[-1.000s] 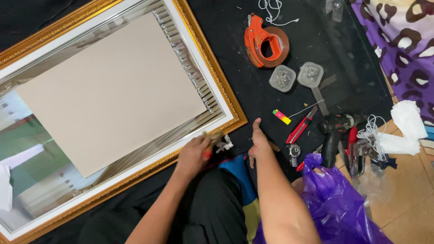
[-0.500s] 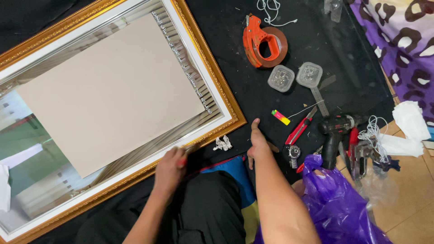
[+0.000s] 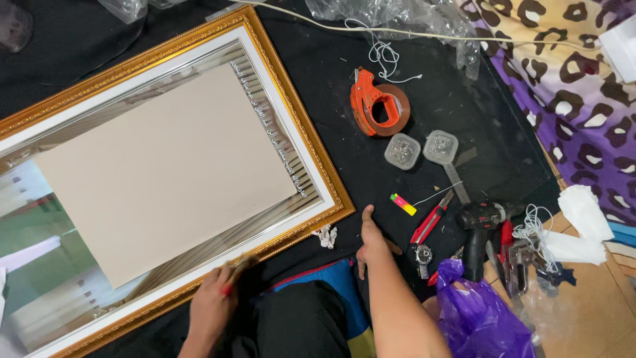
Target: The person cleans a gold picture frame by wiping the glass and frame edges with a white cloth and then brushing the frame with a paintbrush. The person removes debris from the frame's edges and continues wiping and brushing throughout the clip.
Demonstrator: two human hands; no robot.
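- Your left hand sits at the lower edge of the ornate gold picture frame, fingers curled around a small tool with a red handle; motion blur hides what kind of tool it is and how firmly you grip it.
- Your right hand rests flat on the black cloth, just beside the frame's bottom corner, fingers stretched out and holding nothing.
- Inside the frame, a plain beige backing board lies at an angle over glass; the frame's left end and lower left corner are cut off by the picture's edge.
- A small crumpled whitish scrap lies between the frame's corner and your right hand; you cannot make out what it is.
- Well above your right hand stands an orange tape dispenser, with two small clear plastic boxes just below it; their contents are too small to tell.
- Near your right hand lie a yellow, pink and green marker, a red utility knife and a black and red cordless drill.
- A purple plastic bag covers part of the tools at the lower right, and your own forearm hides the cloth beneath it.
- Your dark trousers fill the bottom edge, cut off below.
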